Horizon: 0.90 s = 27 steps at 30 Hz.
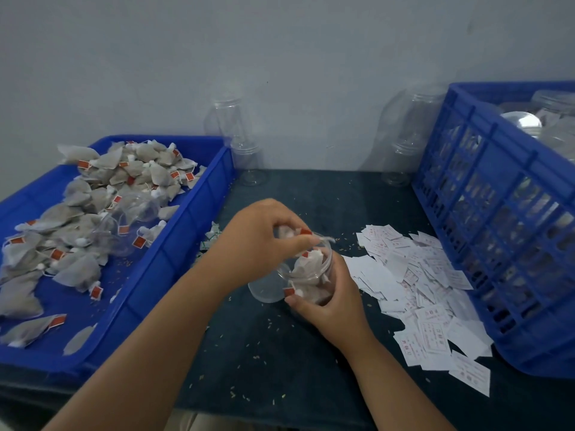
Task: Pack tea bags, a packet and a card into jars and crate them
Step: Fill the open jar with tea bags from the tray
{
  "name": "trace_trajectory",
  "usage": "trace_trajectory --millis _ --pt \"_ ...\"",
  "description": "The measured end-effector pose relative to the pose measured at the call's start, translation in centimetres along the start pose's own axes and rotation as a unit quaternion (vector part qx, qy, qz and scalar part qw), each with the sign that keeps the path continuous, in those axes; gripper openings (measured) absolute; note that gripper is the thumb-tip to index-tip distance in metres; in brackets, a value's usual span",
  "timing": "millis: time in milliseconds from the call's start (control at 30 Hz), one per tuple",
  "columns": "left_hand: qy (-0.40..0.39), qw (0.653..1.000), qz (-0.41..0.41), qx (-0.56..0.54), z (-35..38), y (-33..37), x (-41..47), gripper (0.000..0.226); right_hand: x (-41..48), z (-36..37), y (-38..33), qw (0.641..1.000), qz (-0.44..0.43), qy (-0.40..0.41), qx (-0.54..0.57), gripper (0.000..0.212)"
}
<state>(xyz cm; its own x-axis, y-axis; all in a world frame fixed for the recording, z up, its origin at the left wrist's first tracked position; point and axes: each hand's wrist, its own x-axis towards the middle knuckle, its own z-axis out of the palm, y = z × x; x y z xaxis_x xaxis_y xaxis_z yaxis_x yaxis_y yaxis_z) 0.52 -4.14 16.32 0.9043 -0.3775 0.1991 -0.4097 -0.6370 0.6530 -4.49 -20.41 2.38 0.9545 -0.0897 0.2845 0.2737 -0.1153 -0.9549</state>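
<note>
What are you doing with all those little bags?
A person is filling a clear jar with tea bags. The right hand grips the jar, already partly full, while the left hand pinches a few tea bags at its mouth. More lie heaped in the blue tray on the left. White cards are piled on the right, beside a blue crate holding jars. Empty jars stand by the wall.

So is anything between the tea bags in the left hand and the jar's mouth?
Nothing visible. The left hand pinches the tea bags right over the jar, whose mouth is open. The right hand holds the jar. Only bags already packed lie inside.
</note>
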Motion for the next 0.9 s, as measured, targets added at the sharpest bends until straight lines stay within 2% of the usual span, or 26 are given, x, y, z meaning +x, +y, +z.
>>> trace_trajectory --millis 67,167,233,300,367,467,567,633,700,800,867,900 --pt "-0.014 1.000 0.009 0.019 0.5 0.0 -0.2 0.013 0.0 0.0 -0.1 1.000 -0.001 0.002 0.004 0.081" --pt "0.021 0.998 0.008 0.063 0.5 -0.1 -0.5 0.005 0.0 0.0 -0.3 1.000 -0.005 0.009 -0.001 0.072" --pt "-0.053 0.988 0.016 0.142 0.5 0.0 -0.6 0.011 0.0 -0.1 0.0 1.000 0.003 0.008 0.011 0.074" --pt "-0.166 0.955 0.049 0.242 0.8 0.4 -0.9 0.015 0.0 -0.1 0.3 1.000 0.001 0.003 0.006 0.075" --pt "-0.210 0.944 0.069 0.244 0.8 0.6 -1.2 0.022 -0.1 -0.1 0.2 1.000 -0.005 -0.001 -0.005 0.073" --pt "-0.143 0.976 0.077 0.142 -0.6 0.4 -2.0 0.026 -0.3 -0.1 0.3 1.000 -0.009 -0.014 -0.009 0.075" --pt "0.007 0.997 0.064 0.044 -4.1 -1.0 -2.6 0.016 -0.3 -0.1 0.5 0.999 -0.003 -0.038 -0.023 0.079" --pt "0.073 0.995 0.019 0.058 -7.2 -3.4 -2.4 0.011 -0.4 0.0 0.7 0.998 0.000 -0.053 -0.037 0.081" --pt "0.077 0.986 -0.073 0.125 -10.7 -6.6 -1.7 0.010 -0.5 0.1 0.9 0.996 0.000 -0.065 -0.052 0.085" --pt "0.019 0.949 -0.217 0.225 -13.9 -12.4 -0.2 0.018 -0.5 0.3 1.0 0.996 0.000 -0.073 -0.059 0.087" --pt "-0.051 0.934 -0.244 0.256 -13.5 -16.0 0.5 0.032 -0.6 0.3 1.0 0.996 0.003 -0.071 -0.056 0.088" --pt "-0.080 0.942 -0.231 0.231 -12.8 -17.3 0.8 0.037 -0.6 0.3 1.0 0.996 0.006 -0.068 -0.054 0.087"
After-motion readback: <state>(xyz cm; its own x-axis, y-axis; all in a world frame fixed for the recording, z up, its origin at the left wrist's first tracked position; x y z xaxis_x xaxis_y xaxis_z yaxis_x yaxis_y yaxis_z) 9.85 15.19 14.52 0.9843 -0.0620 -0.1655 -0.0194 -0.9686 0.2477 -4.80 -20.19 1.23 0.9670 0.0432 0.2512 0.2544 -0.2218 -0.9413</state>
